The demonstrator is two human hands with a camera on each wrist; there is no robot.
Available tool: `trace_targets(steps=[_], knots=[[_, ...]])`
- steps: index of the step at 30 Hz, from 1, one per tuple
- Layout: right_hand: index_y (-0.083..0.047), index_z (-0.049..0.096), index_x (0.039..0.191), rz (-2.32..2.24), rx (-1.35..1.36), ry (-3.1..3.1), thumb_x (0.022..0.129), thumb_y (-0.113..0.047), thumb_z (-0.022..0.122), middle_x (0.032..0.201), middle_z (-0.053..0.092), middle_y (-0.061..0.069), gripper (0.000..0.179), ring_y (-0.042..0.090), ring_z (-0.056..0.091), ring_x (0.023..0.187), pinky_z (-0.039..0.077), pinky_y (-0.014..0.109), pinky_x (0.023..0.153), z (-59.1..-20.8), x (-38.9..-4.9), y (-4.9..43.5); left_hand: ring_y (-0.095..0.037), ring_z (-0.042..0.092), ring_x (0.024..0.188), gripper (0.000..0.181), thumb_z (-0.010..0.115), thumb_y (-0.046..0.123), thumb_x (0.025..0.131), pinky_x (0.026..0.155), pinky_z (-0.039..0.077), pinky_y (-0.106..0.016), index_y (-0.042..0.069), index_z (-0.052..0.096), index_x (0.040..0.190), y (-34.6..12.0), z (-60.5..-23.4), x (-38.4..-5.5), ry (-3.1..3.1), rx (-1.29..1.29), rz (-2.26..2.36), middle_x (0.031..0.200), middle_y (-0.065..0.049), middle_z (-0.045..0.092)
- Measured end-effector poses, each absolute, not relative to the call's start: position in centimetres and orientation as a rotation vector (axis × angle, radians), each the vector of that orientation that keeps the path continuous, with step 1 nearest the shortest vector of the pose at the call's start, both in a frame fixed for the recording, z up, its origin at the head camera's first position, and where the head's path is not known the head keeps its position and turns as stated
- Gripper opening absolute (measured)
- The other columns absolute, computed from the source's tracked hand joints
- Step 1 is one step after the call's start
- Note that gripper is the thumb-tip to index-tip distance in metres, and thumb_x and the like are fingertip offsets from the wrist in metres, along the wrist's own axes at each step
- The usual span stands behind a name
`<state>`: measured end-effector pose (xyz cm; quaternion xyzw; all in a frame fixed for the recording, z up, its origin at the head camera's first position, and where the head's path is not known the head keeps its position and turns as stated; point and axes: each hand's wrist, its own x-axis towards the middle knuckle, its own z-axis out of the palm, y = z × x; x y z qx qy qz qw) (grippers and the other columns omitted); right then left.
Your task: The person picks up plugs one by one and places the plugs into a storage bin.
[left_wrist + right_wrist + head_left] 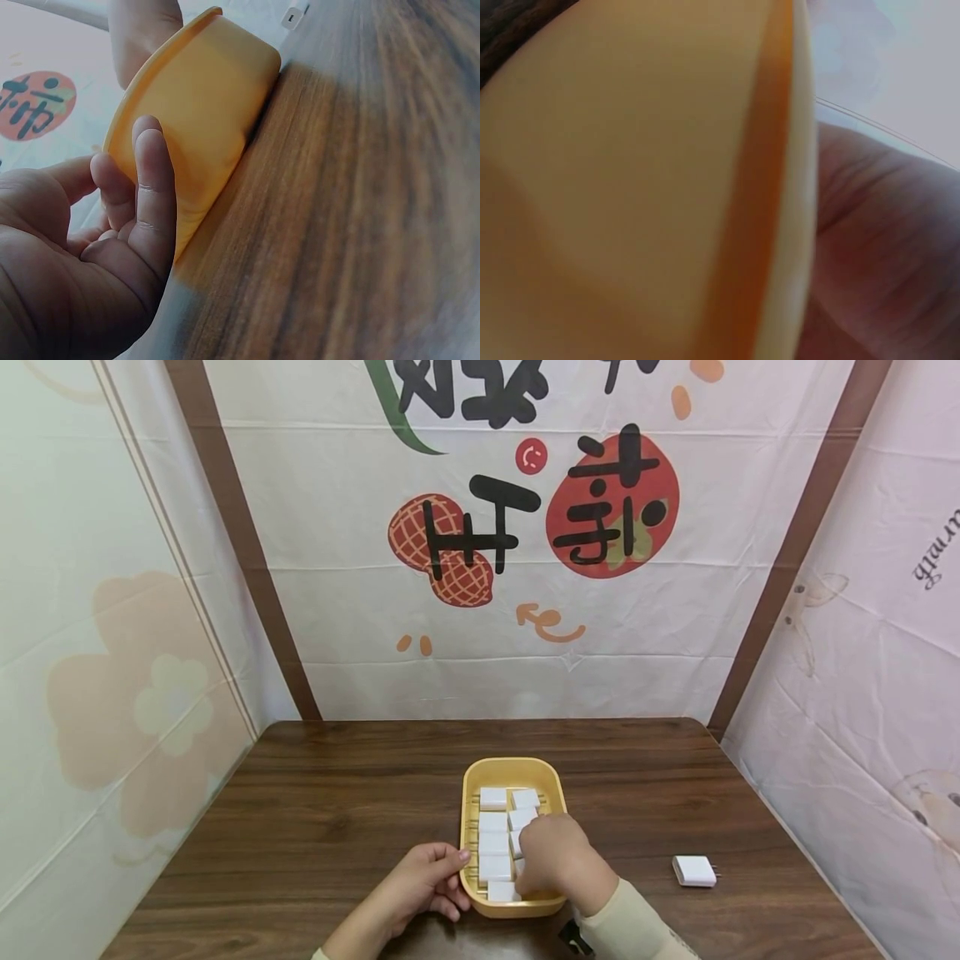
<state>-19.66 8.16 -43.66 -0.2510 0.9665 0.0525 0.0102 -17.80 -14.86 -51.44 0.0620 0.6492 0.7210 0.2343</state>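
A yellow plastic tray stands near the table's front edge, with several white plug chargers lying in two columns inside it. My left hand grips the tray's left rim, thumb on top and the other fingers bent by the outer wall. The left wrist view has that hand close against the tray's wall. Over the right column, my right hand reaches down into the tray; its fingertips are hidden. In the right wrist view the tray's wall covers much of the right hand.
One more white charger lies on the brown wooden table, right of the tray, prongs pointing right. Printed cloth hangs behind and along both sides of the table.
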Motion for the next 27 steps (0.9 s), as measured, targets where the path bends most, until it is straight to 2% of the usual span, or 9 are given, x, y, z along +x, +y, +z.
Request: trace_targets(steps=[18,27], knots=[[-0.018,0.055,0.056,0.198,-0.720,3.048,0.069,-0.042,0.083,0.059,0.051,-0.004,0.039,0.014,0.045,0.057,0.043,0.033,0.052,-44.3,-20.0,7.7,-0.015,0.070,0.062,0.029,0.059,0.031,0.105,0.054,0.059,-0.028,0.003,0.055,0.096,-14.8,-51.4,-17.8,1.782,0.169,1.978,0.068,-0.002,0.063],[-0.018,0.055,0.057,0.236,-0.702,3.076,0.070,-0.044,0.080,0.062,0.051,-0.001,0.039,0.016,0.046,0.058,0.045,0.034,0.054,-44.9,-20.4,7.6,-0.015,0.070,0.062,0.029,0.059,0.030,0.105,0.054,0.059,-0.028,0.003,0.055,0.096,-14.8,-51.3,-17.8,1.781,0.166,1.980,0.067,-0.002,0.063]])
